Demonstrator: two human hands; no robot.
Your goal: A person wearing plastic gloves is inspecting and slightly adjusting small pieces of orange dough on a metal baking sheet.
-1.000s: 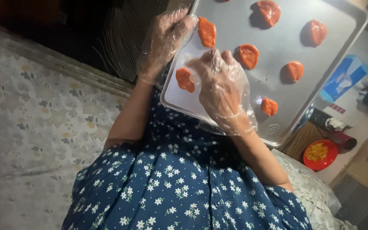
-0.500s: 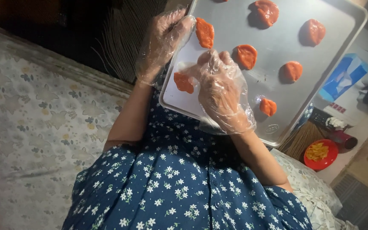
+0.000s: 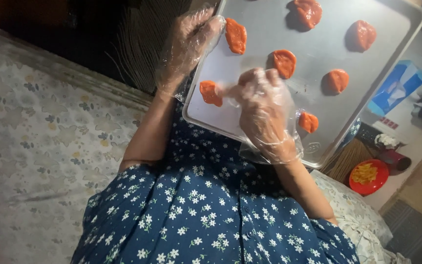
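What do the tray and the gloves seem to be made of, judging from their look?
The tray looks like bare metal, probably aluminium: dull silver-grey, a soft sheen, a rolled rim. The gloves on the left hand and right hand look like thin clear plastic film: see-through, crinkled, loose at the wrists.

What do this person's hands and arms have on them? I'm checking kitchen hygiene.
Both the left hand and right hand wear loose, crinkled, clear plastic gloves ending at the wrists. The forearms are bare, below a dark blue dress with small white flowers.
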